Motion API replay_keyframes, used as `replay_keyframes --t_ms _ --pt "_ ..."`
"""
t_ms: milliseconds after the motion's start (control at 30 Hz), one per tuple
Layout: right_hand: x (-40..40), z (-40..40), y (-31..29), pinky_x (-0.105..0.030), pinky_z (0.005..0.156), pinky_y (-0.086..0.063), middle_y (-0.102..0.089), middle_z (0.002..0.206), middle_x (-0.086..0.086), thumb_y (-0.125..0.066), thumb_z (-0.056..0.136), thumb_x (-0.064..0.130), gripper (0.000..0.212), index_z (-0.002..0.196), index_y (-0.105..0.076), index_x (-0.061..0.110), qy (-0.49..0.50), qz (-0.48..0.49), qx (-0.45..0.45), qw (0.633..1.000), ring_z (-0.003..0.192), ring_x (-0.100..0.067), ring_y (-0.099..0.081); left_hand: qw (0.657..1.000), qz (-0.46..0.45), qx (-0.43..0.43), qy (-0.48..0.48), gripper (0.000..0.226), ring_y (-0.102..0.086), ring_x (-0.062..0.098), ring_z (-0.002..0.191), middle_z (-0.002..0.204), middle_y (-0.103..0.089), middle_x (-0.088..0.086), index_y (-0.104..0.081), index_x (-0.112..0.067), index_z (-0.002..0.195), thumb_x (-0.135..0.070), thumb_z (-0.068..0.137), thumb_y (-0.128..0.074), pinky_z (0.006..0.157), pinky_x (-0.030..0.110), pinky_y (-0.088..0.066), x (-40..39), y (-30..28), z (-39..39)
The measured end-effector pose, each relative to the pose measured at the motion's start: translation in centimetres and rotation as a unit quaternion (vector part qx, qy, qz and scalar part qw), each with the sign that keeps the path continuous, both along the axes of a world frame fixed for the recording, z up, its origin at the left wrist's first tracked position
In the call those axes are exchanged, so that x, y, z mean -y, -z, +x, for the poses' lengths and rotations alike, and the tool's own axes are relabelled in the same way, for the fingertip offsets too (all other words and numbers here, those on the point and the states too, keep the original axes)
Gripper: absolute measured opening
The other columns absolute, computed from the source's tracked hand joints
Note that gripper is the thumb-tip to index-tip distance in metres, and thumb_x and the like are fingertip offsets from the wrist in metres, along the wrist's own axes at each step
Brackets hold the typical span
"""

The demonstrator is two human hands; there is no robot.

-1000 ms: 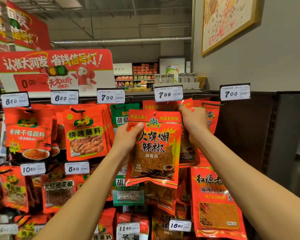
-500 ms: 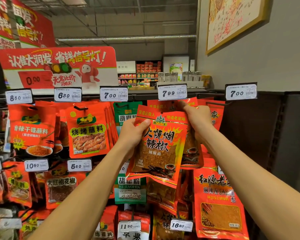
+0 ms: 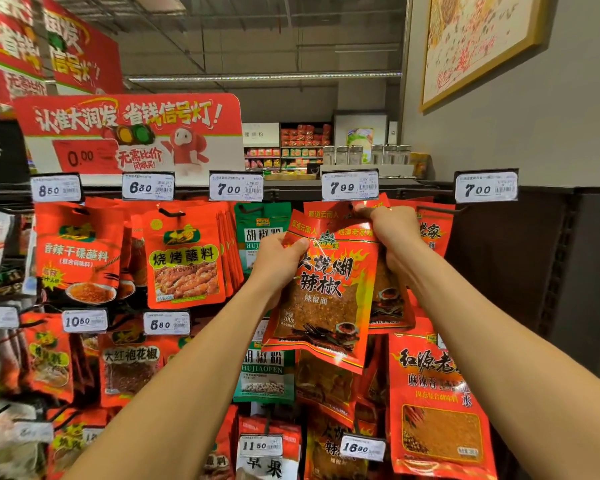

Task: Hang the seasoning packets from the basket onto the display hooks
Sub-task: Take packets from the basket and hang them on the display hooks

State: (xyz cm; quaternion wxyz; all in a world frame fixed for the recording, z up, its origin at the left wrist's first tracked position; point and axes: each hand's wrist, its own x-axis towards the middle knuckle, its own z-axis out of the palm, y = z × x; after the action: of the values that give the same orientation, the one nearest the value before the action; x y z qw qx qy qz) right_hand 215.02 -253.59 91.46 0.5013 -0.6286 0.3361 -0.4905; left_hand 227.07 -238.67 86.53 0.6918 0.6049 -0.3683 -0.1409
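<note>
A person faces a shop display wall of hanging seasoning packets, both bare arms raised. The step in hand appears to be threading one packet onto a display hook; no basket is in view.

At far left and centre-left hang rows of red seasoning packets under white price tags, then a green pepper-powder packet (image 3: 262, 233).

Next comes the left hand (image 3: 277, 261). Its fingers are curled round the left edge of a red chilli-powder packet (image 3: 326, 292), thumb on the front, gripping it. The packet is tilted, top leaning left, and hangs in front of other packets of the same kind, below the 7.99 price tag (image 3: 349, 186).

To the right, the right hand (image 3: 392, 230) is raised to the packet's top edge. Its fingertips (image 3: 362, 211) pinch the red film there, just beside the dark hook under the tag. Whether the film pinched is the tilted packet's or that of one hanging behind cannot be told.

The next move likely calls for lining up the hang-hole with the hook tip and sliding the packet back; the hole itself is hidden by the fingers.

Further right hang more red packets under a 7.00 price tag (image 3: 485, 187).
</note>
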Motion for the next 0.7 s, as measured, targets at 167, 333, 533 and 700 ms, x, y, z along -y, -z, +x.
replay_keyframes --t_ms 167,333,533,700 --pt "0.2 -0.2 1.2 -0.041 0.075 -0.053 -0.070 0.092 -0.010 -0.081 0.076 0.045 0.039 0.079 -0.063 0.010 0.025 -0.021 -0.036 0.999 0.087 -0.032 -0.067 1.000 -0.005 -0.003 -0.018 0.013 -0.072 0.020 0.077 0.075 -0.076 -0.004 -0.070 -0.019 0.086 -0.019 0.097 -0.063 0.076 0.036 -0.056 -0.4 1.1 -0.7" --pt "0.2 -2.2 1.8 -0.054 0.087 -0.057 -0.076 0.094 -0.017 -0.071 0.087 0.052 0.049 0.091 -0.072 0.004 -0.031 -0.040 0.003 0.999 0.092 -0.040 -0.072 0.999 -0.036 0.022 -0.027 0.008 -0.074 0.024 0.085 0.086 -0.078 0.002 -0.071 -0.020 0.088 -0.021 0.094 -0.067 0.083 0.044 -0.059 -0.4 0.8 -1.8" --pt "-0.4 -3.9 3.0 -0.047 0.085 -0.057 -0.076 0.097 -0.009 -0.072 0.089 0.049 0.038 0.090 -0.069 0.011 -0.082 -0.063 0.055 0.993 0.090 -0.028 -0.073 0.993 -0.061 0.057 -0.085 0.017 -0.073 0.022 0.085 0.087 -0.077 0.001 -0.074 -0.026 0.078 -0.037 0.089 -0.070 0.085 0.048 -0.059 1.1 -1.0 -3.4" --pt "-0.2 -3.6 2.6 -0.051 0.087 -0.058 -0.076 0.100 -0.013 -0.073 0.089 0.048 0.038 0.096 -0.069 0.011 -0.044 -0.094 0.020 0.994 0.092 -0.030 -0.072 0.993 -0.063 0.002 -0.100 0.028 -0.075 0.024 0.080 0.075 -0.077 -0.002 -0.073 -0.026 0.068 -0.043 0.090 -0.069 0.084 0.051 -0.059 2.3 -1.8 -4.1"
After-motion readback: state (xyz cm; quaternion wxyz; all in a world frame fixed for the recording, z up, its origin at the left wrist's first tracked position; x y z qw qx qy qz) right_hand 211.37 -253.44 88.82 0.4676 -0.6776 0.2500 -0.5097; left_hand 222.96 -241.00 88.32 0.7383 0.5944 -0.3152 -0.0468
